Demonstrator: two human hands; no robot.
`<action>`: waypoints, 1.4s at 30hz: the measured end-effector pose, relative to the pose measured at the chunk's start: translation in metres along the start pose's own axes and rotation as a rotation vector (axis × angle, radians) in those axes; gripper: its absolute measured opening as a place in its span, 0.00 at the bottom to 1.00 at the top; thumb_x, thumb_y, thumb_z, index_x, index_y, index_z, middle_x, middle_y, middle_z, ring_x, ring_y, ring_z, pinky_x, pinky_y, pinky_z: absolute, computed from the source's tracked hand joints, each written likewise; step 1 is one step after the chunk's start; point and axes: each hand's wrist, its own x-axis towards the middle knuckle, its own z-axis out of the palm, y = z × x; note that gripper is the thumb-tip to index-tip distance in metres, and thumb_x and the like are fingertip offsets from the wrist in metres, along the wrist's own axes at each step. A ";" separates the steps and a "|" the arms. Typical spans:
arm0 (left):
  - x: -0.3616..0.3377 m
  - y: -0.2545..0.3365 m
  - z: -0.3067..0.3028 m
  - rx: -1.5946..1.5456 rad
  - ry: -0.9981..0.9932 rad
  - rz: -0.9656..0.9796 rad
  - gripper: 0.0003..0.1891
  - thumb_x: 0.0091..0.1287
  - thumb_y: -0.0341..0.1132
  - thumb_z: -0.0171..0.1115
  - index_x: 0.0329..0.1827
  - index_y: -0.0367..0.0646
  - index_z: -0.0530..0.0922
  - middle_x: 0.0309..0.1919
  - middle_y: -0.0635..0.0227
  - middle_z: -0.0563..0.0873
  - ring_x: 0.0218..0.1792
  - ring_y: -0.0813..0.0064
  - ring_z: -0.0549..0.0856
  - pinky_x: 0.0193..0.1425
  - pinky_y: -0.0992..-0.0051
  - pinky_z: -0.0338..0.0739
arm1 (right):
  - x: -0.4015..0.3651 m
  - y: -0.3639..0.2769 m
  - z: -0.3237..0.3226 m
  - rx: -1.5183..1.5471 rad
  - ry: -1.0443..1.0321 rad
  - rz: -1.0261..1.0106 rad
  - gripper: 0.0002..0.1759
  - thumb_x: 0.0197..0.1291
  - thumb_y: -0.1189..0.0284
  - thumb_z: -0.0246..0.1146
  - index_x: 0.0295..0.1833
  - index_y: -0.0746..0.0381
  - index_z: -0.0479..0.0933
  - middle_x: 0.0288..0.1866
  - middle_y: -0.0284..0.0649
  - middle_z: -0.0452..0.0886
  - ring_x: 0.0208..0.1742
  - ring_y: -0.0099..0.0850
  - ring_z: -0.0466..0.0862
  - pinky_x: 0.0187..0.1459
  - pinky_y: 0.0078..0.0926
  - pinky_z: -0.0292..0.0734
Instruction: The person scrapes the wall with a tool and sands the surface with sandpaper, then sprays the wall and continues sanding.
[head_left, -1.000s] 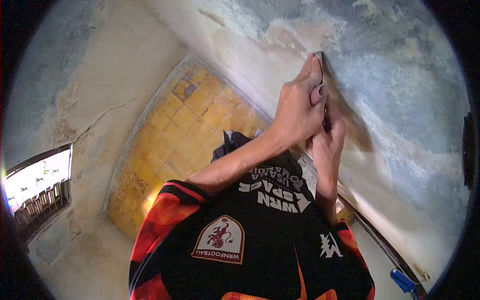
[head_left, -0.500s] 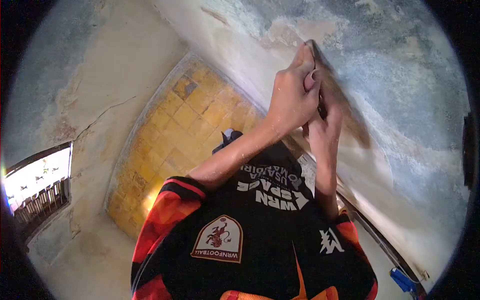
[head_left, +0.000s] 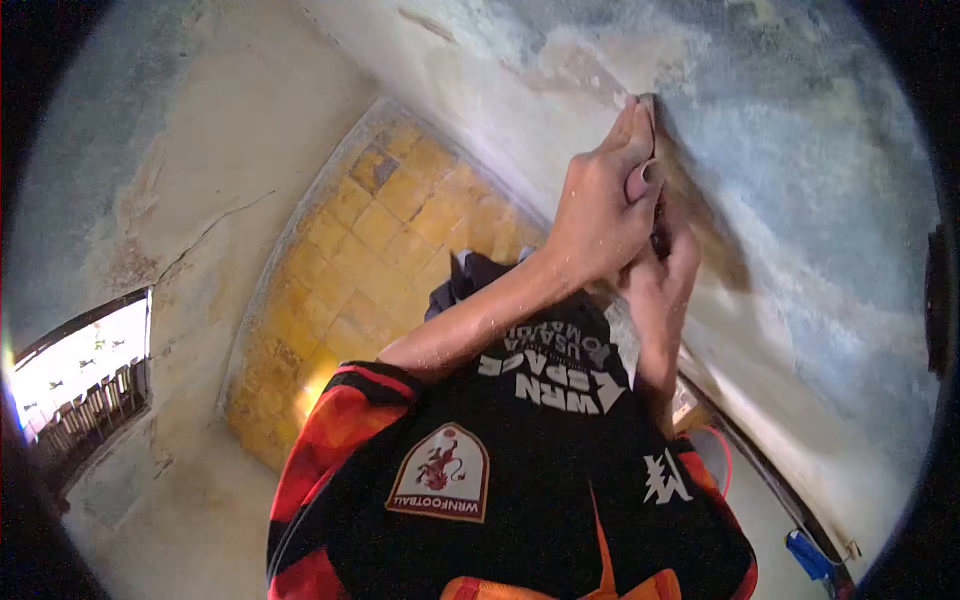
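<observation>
Both my hands press a flat scraper (head_left: pixel 647 103) against a worn, patchy blue-grey wall (head_left: pixel 800 200). My left hand (head_left: pixel 600 210) lies on top, fingers stretched along the blade with its tip at the wall. Just below and behind it, my right hand (head_left: pixel 665 275) is closed around the scraper's handle, which is mostly hidden. Only the blade's thin dark edge shows above my left fingertips. My black and orange shirt (head_left: pixel 520 480) fills the lower middle of the view.
A yellow tiled floor (head_left: pixel 370 260) lies far below, with a dark bundle (head_left: pixel 465 280) on it. A cracked plaster wall (head_left: pixel 200 240) and a barred window (head_left: pixel 80 390) are at left. A blue object (head_left: pixel 810 555) and a red-rimmed thing (head_left: pixel 715 455) sit at lower right.
Both hands pushed the scraper up along the wall, then drew it back down to about where it began. The view shifted slightly.
</observation>
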 end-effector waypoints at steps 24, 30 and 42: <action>0.019 0.002 -0.010 0.001 0.066 0.103 0.27 0.63 0.22 0.56 0.67 0.25 0.69 0.64 0.25 0.68 0.58 0.34 0.77 0.58 0.60 0.79 | 0.016 -0.002 0.009 -0.073 -0.019 -0.047 0.28 0.67 0.76 0.62 0.71 0.73 0.70 0.55 0.47 0.85 0.55 0.29 0.82 0.58 0.25 0.75; 0.015 -0.005 -0.010 -0.042 0.029 -0.009 0.28 0.63 0.23 0.56 0.68 0.25 0.69 0.68 0.27 0.66 0.66 0.35 0.70 0.65 0.59 0.75 | 0.020 -0.007 0.017 -0.059 -0.014 -0.033 0.28 0.64 0.78 0.61 0.70 0.72 0.71 0.55 0.48 0.85 0.56 0.30 0.82 0.59 0.26 0.74; 0.024 0.000 -0.022 0.007 0.043 -0.113 0.13 0.72 0.33 0.60 0.52 0.29 0.78 0.29 0.44 0.76 0.48 0.84 0.77 0.48 0.67 0.78 | 0.025 -0.012 0.018 -0.109 -0.064 -0.050 0.26 0.66 0.77 0.61 0.68 0.75 0.71 0.53 0.50 0.85 0.55 0.32 0.83 0.58 0.27 0.76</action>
